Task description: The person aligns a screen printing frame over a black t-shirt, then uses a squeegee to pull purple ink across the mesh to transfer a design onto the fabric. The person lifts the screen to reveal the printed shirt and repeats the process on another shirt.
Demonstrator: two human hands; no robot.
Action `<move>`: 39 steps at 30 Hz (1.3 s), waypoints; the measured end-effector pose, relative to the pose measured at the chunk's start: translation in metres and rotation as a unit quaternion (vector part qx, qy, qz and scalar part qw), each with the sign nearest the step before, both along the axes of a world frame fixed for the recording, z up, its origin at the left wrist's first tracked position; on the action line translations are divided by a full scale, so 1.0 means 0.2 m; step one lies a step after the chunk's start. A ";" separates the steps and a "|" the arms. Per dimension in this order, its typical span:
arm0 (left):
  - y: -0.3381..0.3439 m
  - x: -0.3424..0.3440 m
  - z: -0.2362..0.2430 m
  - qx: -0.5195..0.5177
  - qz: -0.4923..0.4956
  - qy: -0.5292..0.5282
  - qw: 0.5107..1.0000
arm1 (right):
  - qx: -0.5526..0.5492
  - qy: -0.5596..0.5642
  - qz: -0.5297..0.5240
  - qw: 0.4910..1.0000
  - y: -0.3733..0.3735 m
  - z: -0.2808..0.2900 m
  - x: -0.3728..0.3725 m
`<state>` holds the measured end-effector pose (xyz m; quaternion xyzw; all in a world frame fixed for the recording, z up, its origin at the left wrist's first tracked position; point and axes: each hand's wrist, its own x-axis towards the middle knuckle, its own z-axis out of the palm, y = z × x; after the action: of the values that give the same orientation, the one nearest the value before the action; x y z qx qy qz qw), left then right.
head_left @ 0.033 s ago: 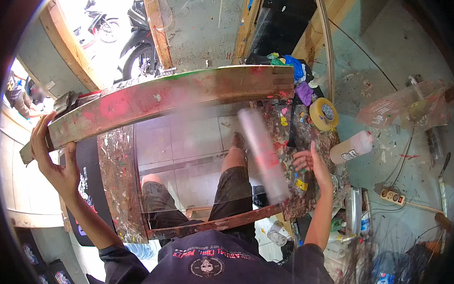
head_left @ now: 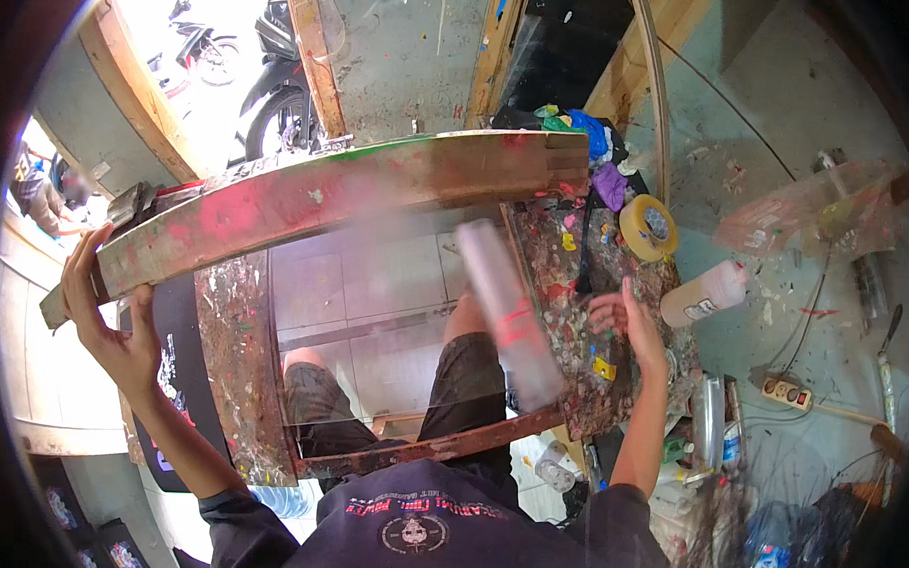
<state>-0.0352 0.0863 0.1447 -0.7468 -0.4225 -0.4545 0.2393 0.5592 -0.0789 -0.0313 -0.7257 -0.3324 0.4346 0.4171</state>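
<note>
My left hand point(head_left: 113, 307) grips the left end of a long wooden frame point(head_left: 247, 214), stained pink and green and raised on edge. Below it lies a clear glass pane point(head_left: 372, 361) set in the paint-crusted worktable point(head_left: 229, 366); my legs show through it. A pale cylinder point(head_left: 511, 316) with a red band, smeared by motion, slants over the pane's right part; I cannot tell if it touches the glass. To its right, my right hand point(head_left: 633, 330) is apart from it, fingers spread and holding nothing, over the table's paint-spattered right side.
A roll of yellowish tape point(head_left: 649, 229) and a translucent bottle point(head_left: 705, 294) are right of the frame. Coloured rags point(head_left: 604, 154) lie at its far right end. A power strip point(head_left: 786, 393) rests further right. A motorcycle point(head_left: 277, 108) stands outside the doorway.
The blurred cylinder has shifted left across the pane, away from my right hand. Both hands and the wooden frame stay nearly where they were.
</note>
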 end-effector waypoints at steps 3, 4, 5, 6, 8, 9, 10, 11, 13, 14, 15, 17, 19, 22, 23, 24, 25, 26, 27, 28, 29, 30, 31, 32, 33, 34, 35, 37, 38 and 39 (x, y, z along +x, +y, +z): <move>0.01 0.01 -0.02 -0.004 -0.009 -0.014 1.000 | 0.084 -0.081 0.024 0.993 0.15 -0.26 0.20; 0.04 0.02 -0.07 -0.004 -0.010 -0.009 1.000 | 0.102 -0.169 0.032 0.980 0.20 -0.32 0.25; 0.00 0.01 -0.02 0.000 0.011 0.015 1.000 | 0.126 -0.234 0.057 0.962 0.34 -0.40 0.22; -0.01 0.01 -0.01 0.002 0.026 0.033 0.999 | 0.147 -0.306 0.076 0.938 0.46 -0.43 0.18; -0.03 -0.02 0.00 0.000 0.026 0.011 1.000 | 0.057 -0.353 0.094 0.929 0.71 -0.33 0.01; -0.02 -0.01 0.01 0.001 0.019 -0.001 1.000 | 0.097 -0.430 0.067 0.895 0.81 -0.39 -0.01; 0.03 0.01 -0.03 -0.002 0.003 -0.011 1.000 | 0.126 -0.513 0.028 0.849 0.87 -0.50 0.04; 0.03 0.03 -0.03 -0.004 0.000 -0.011 1.000 | 0.160 -0.581 -0.001 0.798 0.94 -0.58 0.04; 0.00 0.01 -0.02 -0.001 0.014 0.000 1.000 | 0.150 -0.588 0.012 0.795 1.07 -0.64 -0.05; -0.01 0.00 -0.01 0.000 0.018 0.005 1.000 | 0.143 -0.593 0.019 0.792 1.11 -0.65 -0.09; -0.01 -0.01 0.00 0.001 0.020 0.010 1.000 | 0.136 -0.604 -0.012 0.785 1.15 -0.66 -0.11; 0.02 0.02 0.00 0.003 0.007 0.006 1.000 | 0.118 -0.585 -0.005 0.802 1.20 -0.79 0.08; 0.04 0.04 -0.02 0.009 0.008 -0.005 1.000 | 0.142 -0.532 -0.013 0.834 1.22 -0.82 0.16; 0.00 0.00 -0.01 0.007 0.015 -0.002 1.000 | 0.204 -0.409 -0.004 0.890 1.20 -0.58 0.08; -0.01 -0.02 -0.02 0.006 0.025 0.005 1.000 | 0.196 -0.382 0.021 0.903 1.18 -0.40 0.08; -0.03 -0.02 0.02 0.008 0.029 0.007 1.000 | 0.190 -0.351 0.046 0.916 1.18 -0.29 0.09; 0.01 0.00 0.02 0.009 0.015 -0.004 1.000 | 0.230 -0.370 -0.018 0.900 1.19 -0.25 0.27; 0.07 0.03 -0.04 0.005 -0.006 -0.021 1.000 | 0.263 -0.394 -0.084 0.877 1.16 -0.23 0.45; 0.04 0.03 -0.01 0.005 0.004 -0.010 1.000 | 0.264 -0.447 -0.095 0.849 1.16 -0.25 0.43; 0.04 0.02 -0.01 0.007 0.008 -0.005 1.000 | 0.265 -0.505 -0.110 0.814 1.14 -0.23 0.41; 0.03 0.02 0.00 0.009 0.013 -0.001 1.000 | 0.265 -0.561 -0.124 0.774 1.11 -0.19 0.39; 0.01 0.00 -0.01 0.009 0.018 0.000 1.000 | 0.169 -0.542 -0.024 0.823 1.03 -0.15 0.21; 0.02 0.01 -0.01 0.011 0.010 -0.005 1.000 | 0.209 -0.471 0.002 0.857 0.96 -0.27 0.12; 0.00 0.00 -0.02 0.012 0.013 -0.006 1.000 | 0.106 -0.488 0.114 0.859 0.86 -0.28 -0.14; 0.00 0.00 -0.02 0.015 0.015 -0.006 1.000 | 0.092 -0.426 0.179 0.882 0.75 -0.30 -0.35; 0.01 0.00 -0.02 0.018 0.012 -0.009 1.000 | 0.157 -0.386 0.205 0.886 0.64 -0.40 -0.49; 0.02 0.01 -0.03 0.017 0.012 -0.007 1.000 | 0.136 -0.295 0.189 0.927 0.58 -0.46 -0.63; 0.02 0.04 -0.03 0.010 -0.011 -0.032 0.999 | 0.233 -0.178 0.148 0.945 0.54 -0.59 -0.82; 0.03 0.04 -0.03 0.011 -0.017 -0.044 0.999 | 0.250 -0.142 0.179 0.941 0.54 -0.53 -0.87; 0.03 0.03 -0.04 0.010 -0.012 -0.036 0.999 | 0.267 -0.106 0.208 0.935 0.54 -0.46 -0.90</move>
<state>-0.0301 0.0914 0.1376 -0.7324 -0.4174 -0.4883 0.2258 0.3791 0.0283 -0.1243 -0.5440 -0.6221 0.3280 0.4577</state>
